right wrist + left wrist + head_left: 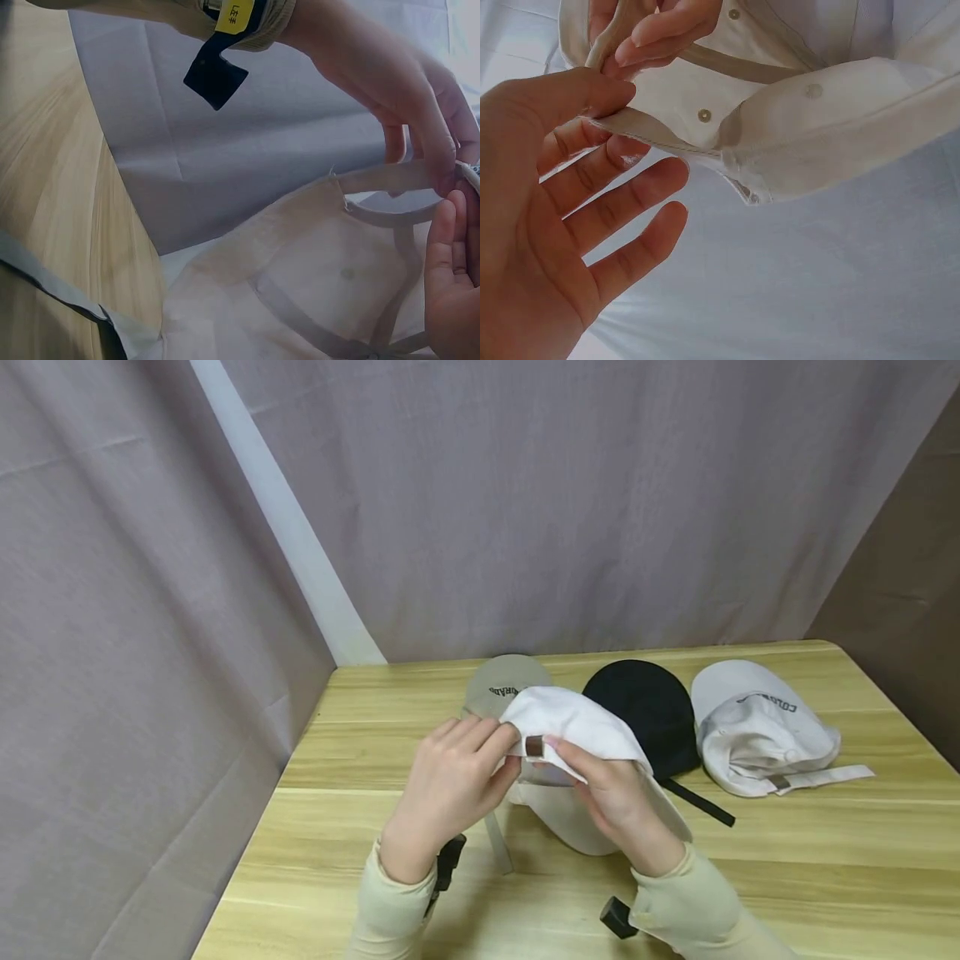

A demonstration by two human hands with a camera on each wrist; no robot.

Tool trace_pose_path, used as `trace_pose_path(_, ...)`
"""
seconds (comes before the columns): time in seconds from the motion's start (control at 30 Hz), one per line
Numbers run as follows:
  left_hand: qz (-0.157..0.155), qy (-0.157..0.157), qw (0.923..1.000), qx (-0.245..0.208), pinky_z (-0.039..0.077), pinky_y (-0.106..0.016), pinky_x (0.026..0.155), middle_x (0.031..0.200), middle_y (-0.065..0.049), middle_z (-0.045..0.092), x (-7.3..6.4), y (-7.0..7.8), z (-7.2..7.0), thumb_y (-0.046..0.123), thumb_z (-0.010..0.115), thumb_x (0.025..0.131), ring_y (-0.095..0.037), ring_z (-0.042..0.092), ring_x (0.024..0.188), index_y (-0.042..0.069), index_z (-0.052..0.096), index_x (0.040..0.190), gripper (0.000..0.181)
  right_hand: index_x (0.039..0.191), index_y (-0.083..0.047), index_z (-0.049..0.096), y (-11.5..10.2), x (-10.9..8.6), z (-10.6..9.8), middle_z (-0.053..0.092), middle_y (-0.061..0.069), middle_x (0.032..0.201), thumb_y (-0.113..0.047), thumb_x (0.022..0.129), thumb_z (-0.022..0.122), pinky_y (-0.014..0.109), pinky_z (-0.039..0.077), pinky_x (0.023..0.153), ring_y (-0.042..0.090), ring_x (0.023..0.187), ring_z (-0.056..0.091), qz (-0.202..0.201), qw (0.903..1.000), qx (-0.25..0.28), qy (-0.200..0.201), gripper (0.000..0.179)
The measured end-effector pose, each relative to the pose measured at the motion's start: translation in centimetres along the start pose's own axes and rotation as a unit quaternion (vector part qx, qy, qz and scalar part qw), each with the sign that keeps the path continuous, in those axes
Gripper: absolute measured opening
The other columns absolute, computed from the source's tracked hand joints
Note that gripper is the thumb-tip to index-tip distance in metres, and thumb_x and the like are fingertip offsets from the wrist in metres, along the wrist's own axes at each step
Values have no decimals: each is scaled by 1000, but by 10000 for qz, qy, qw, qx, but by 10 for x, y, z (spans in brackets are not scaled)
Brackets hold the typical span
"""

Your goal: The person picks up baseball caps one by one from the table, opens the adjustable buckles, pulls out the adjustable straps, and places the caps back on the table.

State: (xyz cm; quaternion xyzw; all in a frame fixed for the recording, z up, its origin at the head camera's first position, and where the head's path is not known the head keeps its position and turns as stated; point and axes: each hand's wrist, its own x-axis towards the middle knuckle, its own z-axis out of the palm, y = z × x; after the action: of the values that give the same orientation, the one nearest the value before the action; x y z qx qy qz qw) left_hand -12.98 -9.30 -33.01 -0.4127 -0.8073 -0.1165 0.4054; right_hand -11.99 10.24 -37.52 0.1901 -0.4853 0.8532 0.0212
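Note:
A white baseball cap is held up over the table between both hands, its back strap toward me. My left hand pinches the strap between thumb and index finger; the other fingers are spread below it in the left wrist view. Beside a small brown buckle on that strap, my right hand grips the cap's edge with the thumb on top. The inside seams and a metal eyelet show in the left wrist view. A pale brim appears below the hands.
Behind the held cap lies a beige cap, its loose strap showing in front. A black cap with its strap out is to the right, then another white cap with dark lettering. Grey curtains border the wooden table.

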Motion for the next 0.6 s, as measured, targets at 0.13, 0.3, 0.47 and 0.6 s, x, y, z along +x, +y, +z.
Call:
trace_pose_path(0.13, 80, 78, 9999, 60, 41, -25, 54, 69, 4, 54, 0, -1, -1, 6, 64, 83, -13, 50, 59, 11, 63, 86, 5, 112, -12, 69, 1, 0, 0, 70, 0, 105, 7, 97, 55, 29, 58, 78, 11, 93, 67, -39, 10000, 5, 32, 28)
trace_pose_path(0.3, 56, 177, 9998, 9, 38, -25, 52, 66, 5, 48, -2, -8, 2, 8, 64, 85, -14, 47, 58, 13, 61, 79, 8, 109, -11, 69, -2, 1, 1, 71, 1, 102, 9, 95, 56, 26, 57, 76, 11, 88, 68, -84, 9997, 56, 243, 28)
trace_pose_path(0.47, -400, 192, 9990, 22, 42, -30, 51, 65, 4, 49, -9, -23, -2, 9, 64, 86, -16, 50, 56, 14, 61, 78, 10, 103, -8, 69, -5, 4, -1, 72, 1, 95, 11, 95, 54, 25, 56, 75, 11, 80, 69, -127, 9972, 549, 489, 26)
trace_pose_path(0.6, -832, 241, 9962, 9, 37, -30, 47, 64, 4, 51, -14, -34, -8, 10, 63, 87, -16, 47, 52, 14, 61, 77, 11, 101, -7, 69, -6, 6, -4, 71, 1, 94, 12, 93, 54, 26, 56, 73, 11, 79, 69, -175, 9967, 662, 434, 26)
